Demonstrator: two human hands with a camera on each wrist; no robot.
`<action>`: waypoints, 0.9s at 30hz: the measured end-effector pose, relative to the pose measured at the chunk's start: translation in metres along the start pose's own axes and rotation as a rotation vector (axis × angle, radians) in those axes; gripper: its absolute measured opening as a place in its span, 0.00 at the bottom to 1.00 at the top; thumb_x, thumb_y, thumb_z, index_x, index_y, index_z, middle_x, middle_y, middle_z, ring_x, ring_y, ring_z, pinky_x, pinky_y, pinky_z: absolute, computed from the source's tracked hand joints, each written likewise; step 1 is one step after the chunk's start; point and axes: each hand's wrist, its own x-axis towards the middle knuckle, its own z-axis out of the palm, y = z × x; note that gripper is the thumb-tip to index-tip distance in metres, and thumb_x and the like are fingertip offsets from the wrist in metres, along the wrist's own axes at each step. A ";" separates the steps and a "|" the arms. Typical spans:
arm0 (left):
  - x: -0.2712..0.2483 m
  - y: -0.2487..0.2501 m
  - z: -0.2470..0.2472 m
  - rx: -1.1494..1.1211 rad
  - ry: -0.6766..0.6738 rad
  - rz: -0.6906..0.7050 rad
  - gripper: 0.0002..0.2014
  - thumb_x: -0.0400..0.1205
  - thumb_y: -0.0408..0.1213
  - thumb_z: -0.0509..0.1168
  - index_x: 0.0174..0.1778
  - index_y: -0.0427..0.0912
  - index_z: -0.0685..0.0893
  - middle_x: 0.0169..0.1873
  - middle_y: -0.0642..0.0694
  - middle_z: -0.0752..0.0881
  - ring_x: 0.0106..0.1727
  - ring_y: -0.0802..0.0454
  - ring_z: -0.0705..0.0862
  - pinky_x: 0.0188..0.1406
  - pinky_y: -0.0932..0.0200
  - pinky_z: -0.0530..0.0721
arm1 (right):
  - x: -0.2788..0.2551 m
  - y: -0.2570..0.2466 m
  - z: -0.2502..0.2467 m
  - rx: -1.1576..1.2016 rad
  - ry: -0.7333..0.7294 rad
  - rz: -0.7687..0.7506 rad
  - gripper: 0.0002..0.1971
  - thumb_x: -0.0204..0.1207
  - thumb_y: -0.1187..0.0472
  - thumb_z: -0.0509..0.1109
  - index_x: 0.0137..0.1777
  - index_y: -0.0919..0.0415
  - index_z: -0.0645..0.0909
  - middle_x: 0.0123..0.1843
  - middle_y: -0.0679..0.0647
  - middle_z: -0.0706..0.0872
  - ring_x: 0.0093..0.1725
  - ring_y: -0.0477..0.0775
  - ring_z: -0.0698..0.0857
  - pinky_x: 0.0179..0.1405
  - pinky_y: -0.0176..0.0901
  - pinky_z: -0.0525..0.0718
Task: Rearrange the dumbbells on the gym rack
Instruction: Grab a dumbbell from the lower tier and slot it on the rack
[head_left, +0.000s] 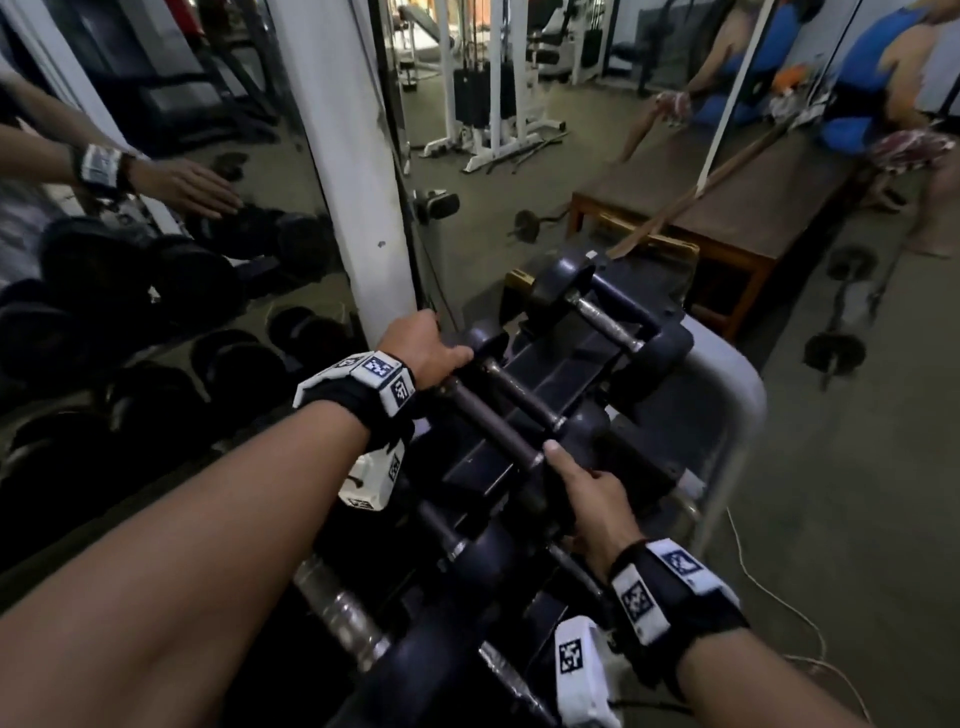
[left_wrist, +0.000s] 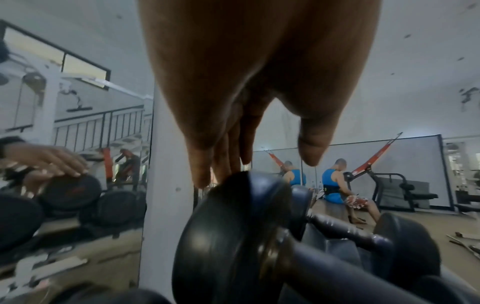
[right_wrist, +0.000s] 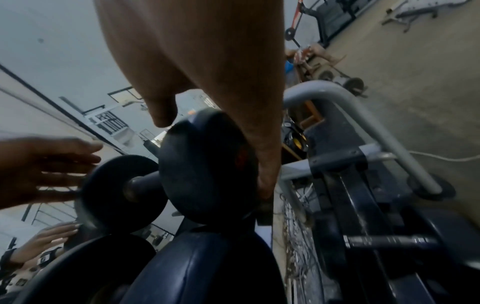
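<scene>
Dumbbell (head_left: 498, 421) lies on the top tier of the rack (head_left: 566, 364), its dark bar running from far left to near right, straight across between the two hands. Left hand (head_left: 421, 345) rests on the far-left head (left_wrist: 233, 236); in the left wrist view its fingers (left_wrist: 200, 174) are straight and together, tips touching the top of the head, thumb held off it. Right hand (head_left: 592, 506) covers the near-right head (right_wrist: 205, 174); in the right wrist view its fingers reach down over the outer face and the thumb hangs just above the rim, so it cups the head more than it clamps it. Each hand is at its own end, neither nearer the bar's middle.

A second dumbbell (head_left: 602, 317) lies parallel just beyond, and another bar (head_left: 452, 535) just nearer, so there is little room to slide sideways; up looks the freest way. A white pillar (head_left: 343, 156) stands just beside the left hand, with a mirror (head_left: 130, 234) left of it. The rack's grey end rail (head_left: 727, 395) curves past the right hand, and open floor (head_left: 857, 519) lies beyond.
</scene>
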 end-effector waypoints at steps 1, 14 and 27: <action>0.010 -0.006 0.006 0.011 -0.051 -0.008 0.28 0.77 0.55 0.72 0.63 0.36 0.83 0.60 0.36 0.87 0.61 0.36 0.85 0.60 0.49 0.84 | 0.009 0.002 0.004 0.045 0.005 0.027 0.54 0.42 0.22 0.81 0.65 0.59 0.84 0.58 0.58 0.92 0.54 0.64 0.92 0.55 0.64 0.90; 0.041 -0.024 0.017 -0.146 -0.153 -0.044 0.14 0.65 0.46 0.74 0.44 0.47 0.89 0.34 0.48 0.88 0.39 0.45 0.87 0.34 0.59 0.82 | 0.018 0.000 0.030 0.355 0.108 0.034 0.39 0.48 0.46 0.84 0.61 0.62 0.84 0.53 0.70 0.92 0.50 0.75 0.92 0.48 0.76 0.89; 0.035 -0.018 0.017 -0.146 -0.104 -0.035 0.18 0.64 0.47 0.73 0.49 0.46 0.89 0.37 0.47 0.88 0.41 0.45 0.87 0.39 0.56 0.85 | 0.015 -0.001 0.034 0.357 0.175 0.031 0.38 0.45 0.45 0.83 0.58 0.59 0.86 0.50 0.65 0.93 0.47 0.71 0.93 0.49 0.75 0.90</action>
